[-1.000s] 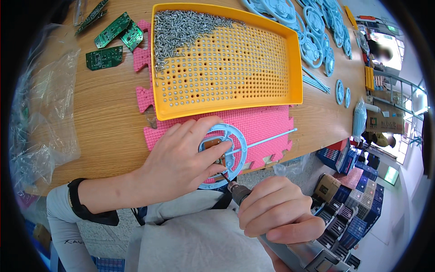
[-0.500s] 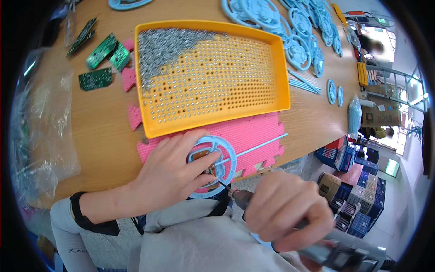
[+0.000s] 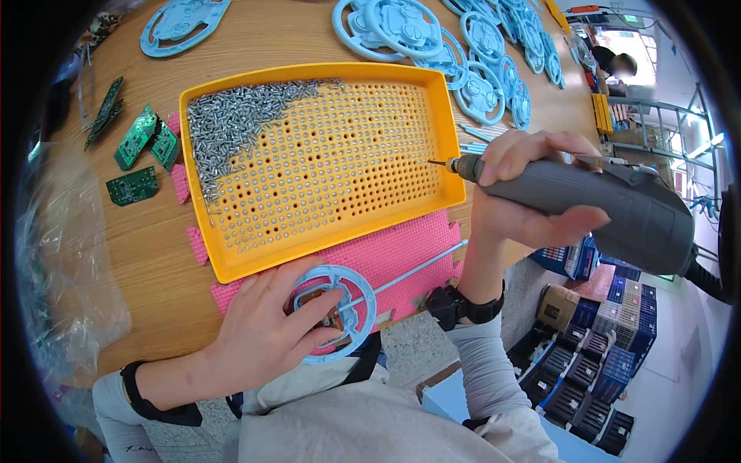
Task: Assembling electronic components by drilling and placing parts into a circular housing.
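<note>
fingers (image 3: 316, 309) full: blue wheel (image 3: 370, 312) in left hand (image 3: 258, 324), grey screwdriver (image 3: 614, 204) in right hand (image 3: 513, 217)

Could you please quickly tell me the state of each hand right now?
Left hand: closed on the light-blue wheel-shaped part.
Right hand: holding the grey power screwdriver, its bit over the yellow tray.

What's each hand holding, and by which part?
Right hand: grey electric screwdriver, grip on the front of its body. Left hand: light-blue wheel, grip on its left side and middle.
</note>
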Demonstrator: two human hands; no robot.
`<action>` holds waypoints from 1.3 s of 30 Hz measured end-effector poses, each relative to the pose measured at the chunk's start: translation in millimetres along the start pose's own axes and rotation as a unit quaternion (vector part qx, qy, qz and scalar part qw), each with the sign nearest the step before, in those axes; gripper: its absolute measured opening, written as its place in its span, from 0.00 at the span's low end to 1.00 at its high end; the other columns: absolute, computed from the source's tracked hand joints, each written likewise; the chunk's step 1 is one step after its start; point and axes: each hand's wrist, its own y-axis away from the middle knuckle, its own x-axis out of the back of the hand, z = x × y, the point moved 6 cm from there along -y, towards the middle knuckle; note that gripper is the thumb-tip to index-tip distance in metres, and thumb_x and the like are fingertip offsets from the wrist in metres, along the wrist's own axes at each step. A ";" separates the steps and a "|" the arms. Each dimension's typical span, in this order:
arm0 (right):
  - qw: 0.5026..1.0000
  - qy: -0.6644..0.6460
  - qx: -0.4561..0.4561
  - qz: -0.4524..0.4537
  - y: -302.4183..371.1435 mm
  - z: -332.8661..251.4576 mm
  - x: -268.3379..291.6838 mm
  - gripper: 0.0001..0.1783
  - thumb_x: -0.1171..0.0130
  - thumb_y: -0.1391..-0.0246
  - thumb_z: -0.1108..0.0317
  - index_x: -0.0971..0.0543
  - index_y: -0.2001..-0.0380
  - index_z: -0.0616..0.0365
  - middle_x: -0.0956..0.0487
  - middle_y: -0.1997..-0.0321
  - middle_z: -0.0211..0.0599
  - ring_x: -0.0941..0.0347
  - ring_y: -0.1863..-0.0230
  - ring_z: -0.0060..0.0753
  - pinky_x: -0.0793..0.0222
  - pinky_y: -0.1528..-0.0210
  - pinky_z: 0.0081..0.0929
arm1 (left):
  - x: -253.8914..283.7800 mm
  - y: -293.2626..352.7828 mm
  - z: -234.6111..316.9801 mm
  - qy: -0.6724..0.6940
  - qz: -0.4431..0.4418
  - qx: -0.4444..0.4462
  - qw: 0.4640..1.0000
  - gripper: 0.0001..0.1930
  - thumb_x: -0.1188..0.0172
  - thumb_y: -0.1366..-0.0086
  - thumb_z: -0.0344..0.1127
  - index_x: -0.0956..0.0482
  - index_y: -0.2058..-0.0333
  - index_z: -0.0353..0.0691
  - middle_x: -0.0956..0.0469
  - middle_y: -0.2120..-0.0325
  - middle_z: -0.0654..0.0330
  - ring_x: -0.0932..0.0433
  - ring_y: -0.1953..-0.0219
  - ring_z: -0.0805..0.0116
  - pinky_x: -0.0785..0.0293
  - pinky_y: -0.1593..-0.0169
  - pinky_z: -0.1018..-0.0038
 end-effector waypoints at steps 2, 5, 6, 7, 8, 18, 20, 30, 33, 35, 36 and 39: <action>1.000 -0.004 -0.014 0.014 2.2 3.7 1.9 0.42 0.61 0.45 0.25 0.30 0.57 0.59 0.31 0.86 0.35 0.37 0.90 0.25 0.44 0.86 0.20 | 0.6 -0.1 -0.1 0.000 0.001 0.002 1.000 0.23 0.29 0.50 0.43 0.20 0.55 0.43 0.31 0.48 0.50 0.28 0.49 0.53 0.30 0.50 0.63; 0.998 0.058 -0.025 0.022 5.3 6.8 3.3 0.42 0.60 0.46 0.25 0.30 0.57 0.59 0.32 0.87 0.35 0.37 0.90 0.26 0.45 0.86 0.20 | 0.7 0.2 -0.4 -0.003 0.006 0.001 1.000 0.23 0.29 0.50 0.42 0.20 0.55 0.43 0.31 0.48 0.50 0.28 0.49 0.53 0.30 0.50 0.62; 0.999 0.044 -0.017 0.020 5.1 7.0 3.2 0.42 0.60 0.46 0.25 0.30 0.57 0.59 0.32 0.87 0.35 0.37 0.90 0.26 0.44 0.86 0.20 | 0.5 0.3 -0.4 -0.002 0.006 0.001 1.000 0.23 0.29 0.50 0.42 0.20 0.55 0.43 0.31 0.48 0.50 0.28 0.49 0.53 0.30 0.50 0.62; 0.999 0.031 -0.009 0.017 5.1 6.7 3.0 0.42 0.60 0.46 0.26 0.30 0.58 0.59 0.31 0.87 0.35 0.37 0.89 0.26 0.44 0.86 0.21 | 0.7 0.4 -0.3 -0.004 0.009 0.000 1.000 0.23 0.29 0.50 0.42 0.20 0.55 0.43 0.31 0.48 0.50 0.28 0.49 0.53 0.30 0.50 0.63; 0.999 0.031 -0.009 0.017 6.0 6.9 2.4 0.42 0.60 0.46 0.26 0.30 0.58 0.59 0.31 0.87 0.35 0.37 0.89 0.26 0.44 0.86 0.21 | 1.0 0.3 0.0 -0.006 0.013 -0.001 1.000 0.23 0.29 0.50 0.42 0.20 0.55 0.43 0.31 0.48 0.50 0.28 0.49 0.53 0.30 0.50 0.63; 0.995 0.077 -0.056 0.041 10.0 1.5 0.6 0.43 0.57 0.47 0.25 0.32 0.55 0.61 0.30 0.84 0.38 0.35 0.87 0.28 0.38 0.83 0.23 | 1.6 0.8 1.0 -0.013 0.022 -0.011 1.000 0.23 0.29 0.50 0.42 0.20 0.55 0.43 0.31 0.47 0.50 0.27 0.50 0.53 0.30 0.50 0.63; 0.998 -0.026 -0.030 0.038 5.6 -11.7 4.1 0.44 0.55 0.47 0.26 0.33 0.53 0.62 0.28 0.82 0.37 0.32 0.84 0.29 0.34 0.81 0.25 | 1.6 -0.9 3.6 -0.007 0.033 -0.045 0.998 0.21 0.32 0.47 0.42 0.21 0.55 0.42 0.31 0.48 0.50 0.28 0.56 0.54 0.31 0.55 0.64; 0.974 -0.155 -0.070 -0.150 32.8 -83.1 -100.6 0.36 0.47 0.45 0.34 0.37 0.57 0.59 0.28 0.84 0.32 0.32 0.88 0.27 0.34 0.84 0.23 | 3.9 3.2 5.6 -0.037 0.052 -0.050 0.997 0.20 0.31 0.49 0.42 0.22 0.58 0.43 0.31 0.48 0.50 0.27 0.62 0.58 0.31 0.58 0.66; 0.963 -0.178 -0.085 -0.182 40.1 -78.2 -108.2 0.37 0.47 0.45 0.33 0.37 0.57 0.60 0.27 0.84 0.34 0.30 0.88 0.29 0.31 0.85 0.24 | 2.2 4.2 5.3 -0.044 0.044 -0.051 0.997 0.20 0.31 0.49 0.43 0.21 0.59 0.43 0.31 0.48 0.49 0.28 0.62 0.58 0.30 0.58 0.66; 0.959 -0.186 -0.087 -0.196 47.0 -73.8 -111.2 0.38 0.47 0.46 0.33 0.37 0.57 0.61 0.27 0.84 0.34 0.29 0.88 0.29 0.30 0.86 0.24 | 0.1 6.0 4.8 -0.051 0.039 -0.059 0.996 0.19 0.32 0.49 0.44 0.21 0.60 0.42 0.31 0.47 0.49 0.28 0.60 0.58 0.30 0.57 0.66; 0.964 -0.181 -0.080 -0.179 50.2 -71.8 -111.1 0.38 0.47 0.46 0.32 0.37 0.58 0.61 0.27 0.84 0.34 0.29 0.88 0.29 0.31 0.86 0.23 | 0.5 6.6 4.5 -0.052 0.040 -0.058 0.996 0.19 0.32 0.49 0.44 0.21 0.60 0.42 0.31 0.47 0.49 0.28 0.60 0.58 0.30 0.57 0.66; 0.968 -0.174 -0.075 -0.163 52.1 -69.9 -111.5 0.39 0.47 0.46 0.32 0.37 0.58 0.62 0.27 0.83 0.33 0.29 0.88 0.28 0.31 0.86 0.23 | -0.9 7.1 3.7 -0.053 0.030 -0.053 0.997 0.18 0.32 0.49 0.44 0.21 0.61 0.42 0.32 0.47 0.49 0.29 0.59 0.58 0.30 0.57 0.66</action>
